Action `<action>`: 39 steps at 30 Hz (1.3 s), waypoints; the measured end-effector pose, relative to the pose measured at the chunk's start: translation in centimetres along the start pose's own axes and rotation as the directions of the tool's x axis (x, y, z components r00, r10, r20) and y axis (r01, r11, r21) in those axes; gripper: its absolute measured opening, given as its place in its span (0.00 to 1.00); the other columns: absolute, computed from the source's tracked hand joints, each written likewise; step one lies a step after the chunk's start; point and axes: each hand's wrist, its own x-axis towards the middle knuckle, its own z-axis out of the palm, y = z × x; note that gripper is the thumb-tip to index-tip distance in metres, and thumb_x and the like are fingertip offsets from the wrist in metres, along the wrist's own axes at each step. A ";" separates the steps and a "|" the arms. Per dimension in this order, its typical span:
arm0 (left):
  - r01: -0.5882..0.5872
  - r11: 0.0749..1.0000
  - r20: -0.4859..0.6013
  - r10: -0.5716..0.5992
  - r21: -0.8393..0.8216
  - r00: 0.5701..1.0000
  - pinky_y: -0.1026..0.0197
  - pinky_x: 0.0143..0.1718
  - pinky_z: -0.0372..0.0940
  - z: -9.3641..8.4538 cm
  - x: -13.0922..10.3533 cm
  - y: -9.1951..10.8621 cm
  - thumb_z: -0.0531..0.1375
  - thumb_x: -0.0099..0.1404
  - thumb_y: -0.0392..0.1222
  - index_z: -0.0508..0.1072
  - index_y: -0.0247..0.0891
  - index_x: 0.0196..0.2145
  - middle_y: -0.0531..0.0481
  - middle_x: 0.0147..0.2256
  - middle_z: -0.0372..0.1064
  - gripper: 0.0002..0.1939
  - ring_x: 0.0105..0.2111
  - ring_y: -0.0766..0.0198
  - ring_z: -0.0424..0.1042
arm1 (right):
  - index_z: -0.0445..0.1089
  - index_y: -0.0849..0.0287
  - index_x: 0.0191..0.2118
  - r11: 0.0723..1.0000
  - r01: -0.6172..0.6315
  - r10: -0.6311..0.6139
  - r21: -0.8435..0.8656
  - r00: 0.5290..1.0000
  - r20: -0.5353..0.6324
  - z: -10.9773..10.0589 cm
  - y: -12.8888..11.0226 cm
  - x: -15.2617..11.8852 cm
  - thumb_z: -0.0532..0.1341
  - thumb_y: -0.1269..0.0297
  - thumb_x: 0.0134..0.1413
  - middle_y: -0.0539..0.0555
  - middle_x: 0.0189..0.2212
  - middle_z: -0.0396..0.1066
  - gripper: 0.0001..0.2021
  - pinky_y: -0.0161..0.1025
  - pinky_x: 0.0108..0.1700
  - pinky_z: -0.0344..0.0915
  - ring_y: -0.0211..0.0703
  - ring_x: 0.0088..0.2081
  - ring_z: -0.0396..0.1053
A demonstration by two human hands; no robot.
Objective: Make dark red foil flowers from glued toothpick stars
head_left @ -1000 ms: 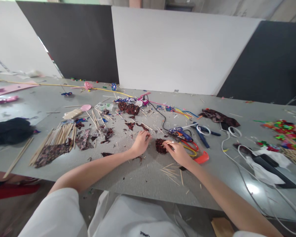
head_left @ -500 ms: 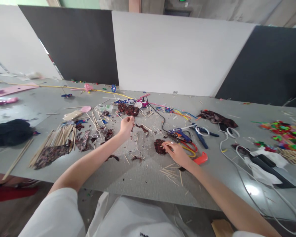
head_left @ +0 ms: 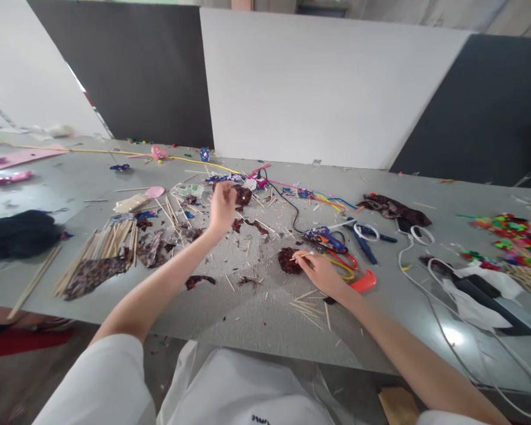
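One dark-red cloth pad point(head_left: 287, 262) lies left of the blue glue gun point(head_left: 326, 237), the right hand point(head_left: 321, 273) still pinching one pale stick point(head_left: 294, 257) against it. The left hand point(head_left: 223, 205) has moved farther left of the gun, over one dark bundle point(head_left: 243, 196), fingers curled; whether it holds anything cannot be told.

Head-worn, the one camera faces forward and down across the table point(head_left: 252, 308) toward a white panel point(head_left: 327, 88).

R hand point(head_left: 321, 273) holds thin stick point(head_left: 307, 254) at dk. pc. point(head_left: 287, 260)
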 end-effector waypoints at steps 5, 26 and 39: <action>-0.255 0.946 0.603 0.087 0.200 0.793 0.47 0.58 0.65 3.9 -6.4 -1.8 0.64 0.64 0.31 0.77 0.38 0.42 0.44 0.43 0.76 0.09 0.47 0.54 0.73 | 0.77 0.54 0.46 1.000 0.030 -0.030 0.008 0.999 -0.017 -0.1 -0.1 -0.2 0.56 0.55 0.74 0.57 0.45 0.81 0.14 0.48 0.55 0.73 0.50 0.49 0.79; -0.347 0.926 0.789 0.099 0.151 0.607 0.42 0.62 0.62 4.8 -12.1 -1.8 0.72 0.63 0.44 0.82 0.46 0.45 0.45 0.49 0.74 0.11 0.56 0.48 0.66 | 0.78 0.54 0.39 0.994 -0.058 0.062 0.097 0.997 -0.039 0.1 -0.2 -0.1 0.56 0.53 0.74 0.55 0.44 0.83 0.17 0.45 0.51 0.74 0.50 0.46 0.80; -0.370 0.925 0.795 0.160 0.086 0.585 0.48 0.58 0.62 4.6 -12.2 -1.2 0.65 0.70 0.40 0.80 0.42 0.39 0.46 0.45 0.74 0.02 0.52 0.51 0.67 | 0.78 0.54 0.40 0.996 -0.040 0.044 0.080 0.998 -0.053 0.0 -0.7 -0.1 0.56 0.54 0.74 0.56 0.43 0.83 0.16 0.44 0.51 0.74 0.50 0.46 0.80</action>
